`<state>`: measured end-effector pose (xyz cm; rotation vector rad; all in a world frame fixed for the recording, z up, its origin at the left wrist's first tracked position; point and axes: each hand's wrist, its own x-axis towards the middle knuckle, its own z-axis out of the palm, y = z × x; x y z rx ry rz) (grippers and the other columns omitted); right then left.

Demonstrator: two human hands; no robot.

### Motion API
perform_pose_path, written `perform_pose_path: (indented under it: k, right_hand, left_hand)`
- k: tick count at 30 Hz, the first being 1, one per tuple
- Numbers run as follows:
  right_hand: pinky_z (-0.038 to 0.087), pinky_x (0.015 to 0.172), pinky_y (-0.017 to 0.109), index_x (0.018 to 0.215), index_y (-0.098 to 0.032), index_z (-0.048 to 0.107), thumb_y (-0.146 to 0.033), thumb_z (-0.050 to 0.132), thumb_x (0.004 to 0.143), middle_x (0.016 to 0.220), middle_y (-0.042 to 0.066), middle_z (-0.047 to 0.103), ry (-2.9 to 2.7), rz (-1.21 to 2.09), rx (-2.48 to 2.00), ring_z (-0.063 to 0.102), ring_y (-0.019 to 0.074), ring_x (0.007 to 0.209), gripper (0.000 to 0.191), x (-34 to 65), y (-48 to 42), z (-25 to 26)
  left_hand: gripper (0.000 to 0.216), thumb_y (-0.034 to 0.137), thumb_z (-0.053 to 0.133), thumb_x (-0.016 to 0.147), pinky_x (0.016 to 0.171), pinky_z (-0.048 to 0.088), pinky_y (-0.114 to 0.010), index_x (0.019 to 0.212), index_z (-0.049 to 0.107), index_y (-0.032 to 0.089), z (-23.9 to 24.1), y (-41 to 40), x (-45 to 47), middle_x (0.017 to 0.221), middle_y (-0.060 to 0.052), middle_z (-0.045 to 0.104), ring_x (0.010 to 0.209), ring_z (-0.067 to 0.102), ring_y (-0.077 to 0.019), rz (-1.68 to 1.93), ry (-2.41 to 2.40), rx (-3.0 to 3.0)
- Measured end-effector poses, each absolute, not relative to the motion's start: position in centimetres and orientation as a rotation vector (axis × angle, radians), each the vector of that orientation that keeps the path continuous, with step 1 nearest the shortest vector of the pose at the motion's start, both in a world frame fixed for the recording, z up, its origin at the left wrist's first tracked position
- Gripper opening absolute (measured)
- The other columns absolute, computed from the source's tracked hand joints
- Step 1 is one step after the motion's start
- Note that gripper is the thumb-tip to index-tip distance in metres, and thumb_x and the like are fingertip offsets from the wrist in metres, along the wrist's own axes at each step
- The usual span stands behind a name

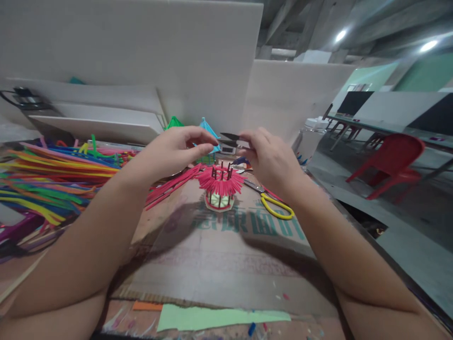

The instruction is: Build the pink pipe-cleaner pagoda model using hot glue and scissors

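Observation:
My left hand [177,148] is raised behind and left of a small round model [221,189], thumb and forefinger tips nearly together; anything pinched there is too small to make out. My right hand [267,153] holds a dark pointed tool [230,136] that looks like tweezers, its tips toward my left fingertips. Below both hands the model stands upright on the cardboard, apart from them. It has a ring of pinkish-red fuzzy strips, thin brown posts and a pale base with a red edge. Yellow-handled scissors [278,208] lie to its right, and red pipe cleaners [173,184] to its left.
Bundles of coloured pipe cleaners [60,174] cover the left side. Behind stand a green paper-like peak [173,122], a blue one [208,127] and white boards [134,52]. A clear plastic container [311,139] is back right. Pale green paper [219,318] lies in front.

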<state>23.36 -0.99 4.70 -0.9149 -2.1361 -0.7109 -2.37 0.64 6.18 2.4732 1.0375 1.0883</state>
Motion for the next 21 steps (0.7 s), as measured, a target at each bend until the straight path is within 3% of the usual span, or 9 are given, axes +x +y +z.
perform_pose_path:
  k: [6, 11, 21]
  right_hand:
    - [0.047, 0.078, 0.036, 0.126, -0.015, 0.069, -0.029, 0.052, 0.107, 0.109, 0.014, 0.075, -2.127, -0.585, -1.016, 0.068, 0.0277, 0.094, 0.029, 24.4, -0.2, 4.7]
    - [0.046, 0.076, 0.035, 0.128, -0.016, 0.070, -0.030, 0.054, 0.106, 0.109, 0.014, 0.076, -2.163, -0.551, -1.000, 0.068, 0.0265, 0.090, 0.031, 24.4, -0.2, 4.7]
    - [0.045, 0.074, 0.033, 0.124, -0.015, 0.071, -0.028, 0.057, 0.104, 0.105, 0.014, 0.077, -2.197, -0.476, -1.036, 0.067, 0.0245, 0.085, 0.028, 24.1, -0.1, 4.6]
  left_hand:
    - [0.033, 0.035, 0.058, 0.098, 0.116, 0.049, -0.043, 0.120, 0.078, 0.023, 4.4, 4.0, -2.8, 0.146, -0.011, 0.066, 0.135, 0.062, -0.0286, 0.679, 1.021, 2.838]
    - [0.031, 0.035, 0.060, 0.101, 0.116, 0.049, -0.037, 0.123, 0.078, 0.022, 3.7, 4.6, -2.6, 0.148, -0.010, 0.064, 0.132, 0.063, -0.0242, 0.639, 0.950, 2.814]
    - [0.031, 0.044, 0.059, 0.100, 0.119, 0.046, -0.041, 0.101, 0.081, 0.021, 3.8, 4.5, -2.6, 0.150, -0.008, 0.065, 0.129, 0.064, -0.0240, 0.627, 0.993, 2.799]
